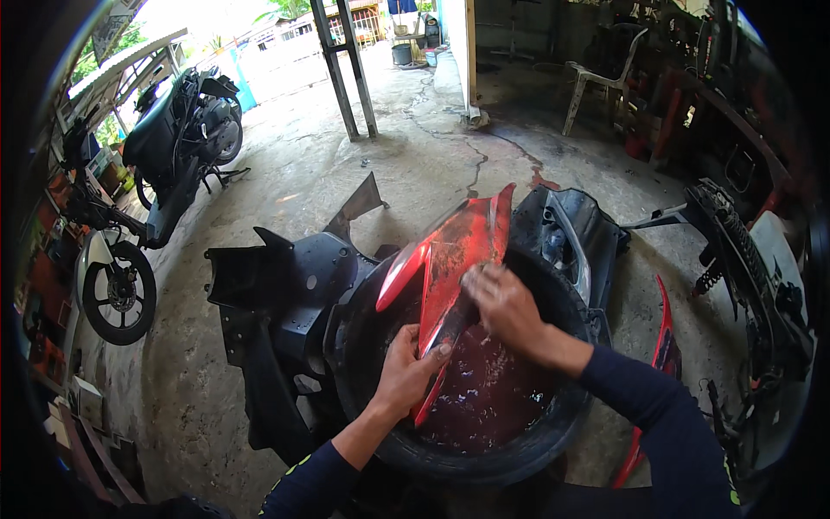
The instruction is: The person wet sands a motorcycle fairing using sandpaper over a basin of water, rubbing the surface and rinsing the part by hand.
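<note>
My left hand [405,370] grips the lower end of a red motorcycle fairing panel [454,251], thumb on one face. The panel is tilted over a round black tub [458,467], and brown grime coats its upper part. Dark reddish water [488,406] with foam flecks lies in the tub. My right hand [508,311] presses against the right edge of the panel with curled fingers, slightly blurred. Whatever it may hold is hidden under the fingers.
Black plastic body parts [298,281] lie left of the tub, and another dark panel [566,229] stands behind it. A red strip [664,337] rests on the floor at right, near a motorcycle frame [743,259]. A parked motorcycle [173,164] stands left; a plastic chair [601,78] stands far right.
</note>
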The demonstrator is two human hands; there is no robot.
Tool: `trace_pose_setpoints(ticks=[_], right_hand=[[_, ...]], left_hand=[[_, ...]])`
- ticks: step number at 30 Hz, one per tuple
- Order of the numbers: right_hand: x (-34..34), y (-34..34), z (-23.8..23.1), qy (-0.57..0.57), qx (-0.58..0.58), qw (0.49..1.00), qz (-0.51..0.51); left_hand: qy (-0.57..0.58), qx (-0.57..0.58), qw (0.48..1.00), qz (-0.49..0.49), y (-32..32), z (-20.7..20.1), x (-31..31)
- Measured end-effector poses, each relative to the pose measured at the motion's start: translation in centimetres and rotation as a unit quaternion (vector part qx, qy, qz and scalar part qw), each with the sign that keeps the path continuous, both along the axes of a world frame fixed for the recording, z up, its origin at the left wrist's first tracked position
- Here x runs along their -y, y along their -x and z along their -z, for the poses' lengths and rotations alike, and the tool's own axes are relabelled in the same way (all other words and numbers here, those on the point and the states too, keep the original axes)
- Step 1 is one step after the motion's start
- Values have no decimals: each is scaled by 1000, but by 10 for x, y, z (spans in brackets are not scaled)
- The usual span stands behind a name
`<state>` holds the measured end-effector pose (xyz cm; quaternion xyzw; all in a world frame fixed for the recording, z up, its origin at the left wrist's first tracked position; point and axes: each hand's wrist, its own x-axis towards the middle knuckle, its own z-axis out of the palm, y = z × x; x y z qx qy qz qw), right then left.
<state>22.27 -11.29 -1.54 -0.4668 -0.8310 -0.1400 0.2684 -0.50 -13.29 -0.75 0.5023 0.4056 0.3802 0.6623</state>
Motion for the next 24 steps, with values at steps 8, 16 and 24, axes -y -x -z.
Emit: trace_pose_setpoints(ticks=[8,16,24], right_hand=[[10,-7,-6,0,19,999,35],[2,5,-6,-18,18,998,49],[4,-3,-3,-17,57,996,62]], left_hand=[[12,-12,1000,-6,-4,-9,9],[10,-29,999,8,-1,-18,7],[-22,-15,999,25,-1,-16,13]])
